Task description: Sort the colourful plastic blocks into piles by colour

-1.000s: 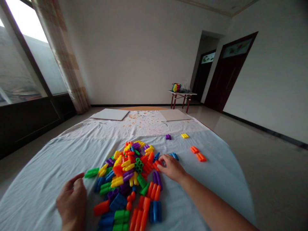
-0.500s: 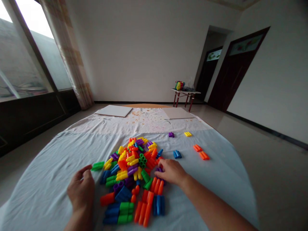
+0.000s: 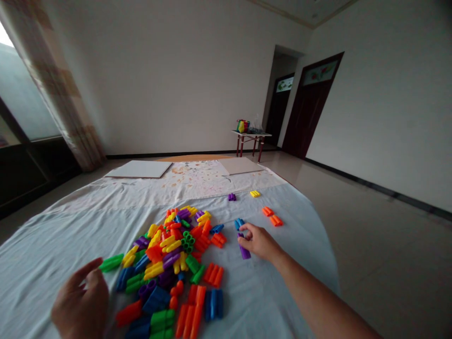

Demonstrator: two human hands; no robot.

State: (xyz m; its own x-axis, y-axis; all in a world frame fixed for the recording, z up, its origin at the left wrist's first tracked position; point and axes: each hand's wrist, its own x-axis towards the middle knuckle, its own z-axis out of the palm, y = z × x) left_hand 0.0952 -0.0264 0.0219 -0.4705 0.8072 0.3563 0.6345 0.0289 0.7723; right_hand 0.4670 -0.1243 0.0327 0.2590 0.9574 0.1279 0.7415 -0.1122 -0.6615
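Note:
My right hand point(image 3: 263, 242) pinches a purple toy block point(image 3: 244, 247) made of joined tubes, right of the pile. Just beyond those fingers lies a blue block point(image 3: 239, 223). On the left, my left hand point(image 3: 83, 296) is loosely curled, thumb and index finger apart. Its index fingertip reaches the near end of a green block point(image 3: 112, 262) at the pile's left edge; whether it presses on it I cannot tell. Between my hands spreads a heap of orange, yellow, green, blue and purple blocks, among them a green one point(image 3: 188, 241) with its round openings showing.
A purple block point(image 3: 232, 197), a yellow block point(image 3: 254, 193) and two orange blocks point(image 3: 271, 216) lie apart on the pale tablecloth point(image 3: 289, 226). Two flat boards point(image 3: 141, 169) rest at the far end. Beyond the round table stands a small side table point(image 3: 251, 133) with bags.
My right hand has drawn the purple block out of the pile to the right, near the blue one. My left hand stays by the green block. The camera view has turned right.

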